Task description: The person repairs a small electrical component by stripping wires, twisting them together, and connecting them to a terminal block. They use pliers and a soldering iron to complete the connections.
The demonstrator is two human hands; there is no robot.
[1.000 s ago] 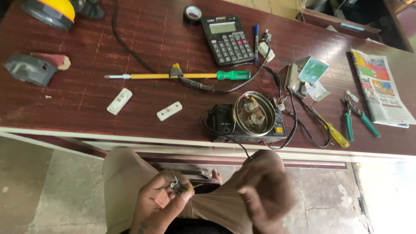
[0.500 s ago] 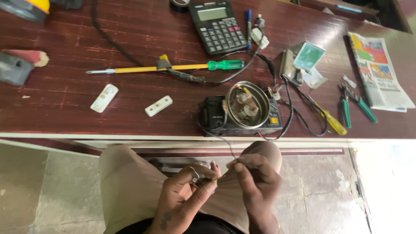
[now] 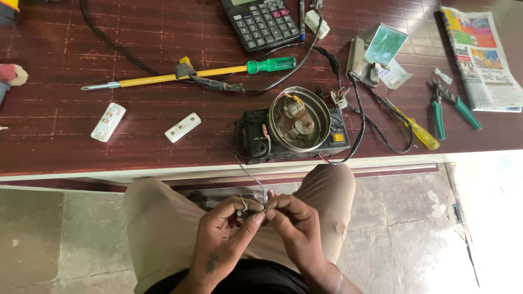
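My left hand point(image 3: 223, 228) and my right hand point(image 3: 297, 228) meet over my lap, below the table edge. Together they pinch a small dark part point(image 3: 251, 213) with thin bent wire ends sticking up. A thin grey wire point(image 3: 248, 174) runs from this part up to a black electrical box point(image 3: 256, 141) on the table. A round metal dish point(image 3: 298, 118) holding small components rests on that box. My knees in tan trousers sit under the hands.
On the dark red table lie a long yellow screwdriver with green handle point(image 3: 190, 73), two white plastic strips point(image 3: 108, 122) point(image 3: 182, 127), a calculator point(image 3: 260, 22), green-handled pliers point(image 3: 437, 115), a small yellow screwdriver point(image 3: 417, 130), a newspaper point(image 3: 482, 57) and black cables point(image 3: 376, 125).
The view has shifted down and closer. My hands have come together at my lap, fingertips now touching around the small part.
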